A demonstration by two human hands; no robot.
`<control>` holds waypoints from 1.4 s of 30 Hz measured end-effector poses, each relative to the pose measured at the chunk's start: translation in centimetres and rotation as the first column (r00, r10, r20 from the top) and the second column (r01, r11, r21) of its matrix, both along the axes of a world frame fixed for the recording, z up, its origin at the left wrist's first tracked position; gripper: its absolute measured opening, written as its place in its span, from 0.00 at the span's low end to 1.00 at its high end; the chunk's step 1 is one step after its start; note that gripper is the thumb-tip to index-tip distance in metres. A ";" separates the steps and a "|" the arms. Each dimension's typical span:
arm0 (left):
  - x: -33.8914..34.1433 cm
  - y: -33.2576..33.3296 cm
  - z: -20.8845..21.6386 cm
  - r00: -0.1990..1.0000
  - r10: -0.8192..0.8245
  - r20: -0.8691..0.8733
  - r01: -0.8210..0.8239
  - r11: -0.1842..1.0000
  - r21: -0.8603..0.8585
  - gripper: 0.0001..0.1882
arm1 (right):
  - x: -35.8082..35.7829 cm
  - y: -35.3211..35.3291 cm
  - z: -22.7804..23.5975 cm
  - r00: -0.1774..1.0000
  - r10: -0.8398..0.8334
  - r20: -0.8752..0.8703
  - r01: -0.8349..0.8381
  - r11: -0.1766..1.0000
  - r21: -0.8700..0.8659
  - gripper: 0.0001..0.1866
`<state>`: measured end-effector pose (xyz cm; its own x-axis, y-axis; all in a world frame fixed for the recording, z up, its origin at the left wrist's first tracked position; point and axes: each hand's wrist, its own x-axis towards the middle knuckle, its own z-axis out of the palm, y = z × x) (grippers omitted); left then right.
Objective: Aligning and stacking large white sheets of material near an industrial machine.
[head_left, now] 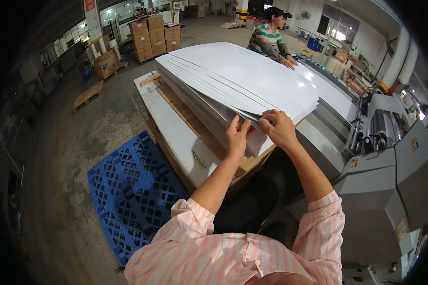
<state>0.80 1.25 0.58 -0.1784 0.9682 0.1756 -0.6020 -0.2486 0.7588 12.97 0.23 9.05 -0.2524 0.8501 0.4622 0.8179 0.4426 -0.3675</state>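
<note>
Centre: glossy white sheets point(242, 66) | right hand point(279, 129) pinches near edge; left hand point(237, 137) beside, grip unclear | likely bendy, slick; hold edges

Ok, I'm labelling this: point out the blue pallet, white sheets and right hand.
Blue pallet point(129, 192): head view, middle of its deck.
White sheets point(245, 77): head view, upper face.
Right hand point(280, 128): head view, its back.

Around me I see a worn grey concrete floor point(104, 114), stained in patches. Ahead to my left, brown cartons point(155, 40) stand stacked, with paned windows point(71, 45) beyond. Farther off, a column point(241, 13) wears yellow and black bands. To my right, a white wall point(373, 42) frames a brightly lit window point(340, 28).
</note>
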 end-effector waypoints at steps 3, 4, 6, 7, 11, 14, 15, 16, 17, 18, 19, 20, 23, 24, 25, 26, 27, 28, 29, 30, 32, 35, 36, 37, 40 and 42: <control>-0.3 0.6 -0.5 0.998 -0.056 0.020 0.056 0.998 0.023 0.23 | -0.2 0.5 0.2 0.999 -0.053 0.005 0.053 0.998 -0.015 0.13; -0.5 0.7 -0.5 0.997 -0.075 0.023 0.075 0.997 0.000 0.26 | -0.3 0.5 0.2 0.998 -0.055 0.003 0.055 0.998 -0.019 0.13; -0.5 0.7 -0.6 0.995 -0.096 0.026 0.096 0.995 -0.028 0.30 | -0.3 0.4 0.4 0.981 -0.130 0.144 0.102 0.976 0.191 0.12; -0.2 0.3 0.0 0.998 -0.047 0.042 0.050 0.997 -0.054 0.33 | 0.1 0.5 0.4 0.980 -0.134 0.146 0.105 0.976 0.189 0.12; 0.3 0.3 0.2 0.982 0.154 -0.108 -0.158 0.987 -0.023 0.41 | 1.9 0.9 -0.1 0.961 0.064 0.269 -0.197 0.841 0.504 0.11; 0.0 1.1 -0.8 0.957 0.150 -0.250 -0.155 0.988 0.002 0.20 | 2.0 1.3 -1.1 0.982 0.151 0.113 -0.184 0.893 0.410 0.13; -0.3 1.0 -0.7 0.952 -0.052 -0.300 0.033 0.997 -0.068 0.16 | 2.3 2.1 -1.3 0.981 0.158 0.114 -0.192 0.888 0.417 0.13; 0.0 0.8 -0.7 0.967 -0.048 -0.250 0.041 0.999 -0.034 0.14 | 2.3 2.7 -1.3 0.975 0.221 -0.002 -0.213 0.943 0.257 0.12; 0.1 0.6 -0.8 0.955 -0.035 -0.294 0.024 0.999 -0.043 0.13 | 2.3 3.3 -1.4 0.957 0.261 -0.126 -0.251 0.964 0.091 0.12; 0.3 0.5 -0.8 0.969 -0.063 -0.239 0.057 0.998 -0.031 0.13 | 2.2 3.9 -1.5 0.912 0.175 -0.372 -0.190 0.982 -0.005 0.15; 0.4 0.5 -0.8 0.978 -0.090 -0.187 0.087 0.996 -0.021 0.13 | 2.3 4.7 -0.9 0.862 0.090 -0.498 -0.148 0.986 -0.078 0.19; 0.0 0.5 -1.1 0.979 -0.076 -0.191 0.073 0.997 -0.021 0.13 | 1.7 4.9 0.5 0.769 0.047 -0.638 -0.151 0.983 -0.109 0.20; -0.4 0.8 -1.4 0.958 -0.053 -0.283 0.056 0.998 0.002 0.12 | 1.6 5.0 2.3 0.623 0.014 -0.782 -0.135 0.987 -0.090 0.19; -0.3 0.7 -1.5 0.953 -0.038 -0.300 0.036 0.999 -0.010 0.11 | 1.7 5.1 2.5 0.594 0.028 -0.804 -0.106 0.993 -0.043 0.18; -0.3 0.7 -1.4 0.948 -0.021 -0.316 0.015 1.000 -0.020 0.11 | 1.8 4.8 1.9 0.594 0.034 -0.804 -0.108 0.993 -0.037 0.18; -0.4 0.6 -1.4 0.949 -0.011 -0.315 0.006 1.000 -0.015 0.11 | 1.8 3.9 0.7 0.771 0.095 -0.630 -0.074 0.995 0.059 0.16; -0.6 0.6 -1.4 0.949 -0.029 -0.315 0.042 0.999 0.035 0.10 | 1.9 3.2 -0.3 0.901 0.126 -0.414 -0.064 0.985 0.162 0.15; -0.6 0.4 -1.2 0.946 -0.059 -0.317 0.091 0.992 0.084 0.11 | 2.2 2.5 -0.7 0.919 0.179 -0.350 -0.151 0.983 0.105 0.13; -0.5 0.2 -1.1 0.946 -0.062 -0.317 0.094 0.992 0.087 0.11 | 2.5 2.0 -1.0 0.928 0.235 -0.289 -0.233 0.972 0.041 0.12; -0.4 0.1 -0.9 0.950 -0.073 -0.305 0.094 0.994 0.055 0.11 | 2.6 2.0 -1.4 0.950 0.196 -0.244 -0.217 0.974 -0.063 0.11; -0.2 0.0 -0.8 0.954 -0.088 -0.286 0.095 0.995 0.010 0.11 | 2.6 2.2 -2.3 0.962 0.221 -0.162 -0.222 0.975 0.012 0.10; -0.2 -0.7 0.2 0.958 -0.092 -0.271 0.089 0.996 -0.025 0.10 | 2.6 2.2 -2.9 0.971 0.240 -0.014 -0.238 0.969 0.072 0.10; -0.3 -0.3 -0.5 0.953 -0.116 -0.281 0.119 0.993 -0.009 0.09 | 2.8 2.1 -3.1 0.968 0.250 -0.035 -0.248 0.967 0.055 0.11; -0.6 0.0 -0.8 0.954 -0.111 -0.280 0.112 0.994 -0.010 0.09 | 2.6 2.1 -3.2 0.963 0.264 -0.056 -0.262 0.964 0.041 0.12; -0.9 0.1 -1.2 0.947 -0.148 -0.284 0.162 0.986 0.026 0.09 | 2.4 1.6 -3.0 0.946 0.323 -0.026 -0.317 0.939 0.133 0.15; -0.6 -0.5 -0.4 0.973 -0.088 -0.214 0.077 0.995 -0.055 0.17 | 2.5 1.0 -2.1 0.949 0.304 0.079 -0.312 0.940 0.137 0.18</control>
<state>0.16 0.74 0.15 -0.0602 0.9859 0.1561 -0.4393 -0.1665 0.8828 15.49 1.22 6.91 -0.5201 0.6510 0.5529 0.6506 0.7214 -0.2374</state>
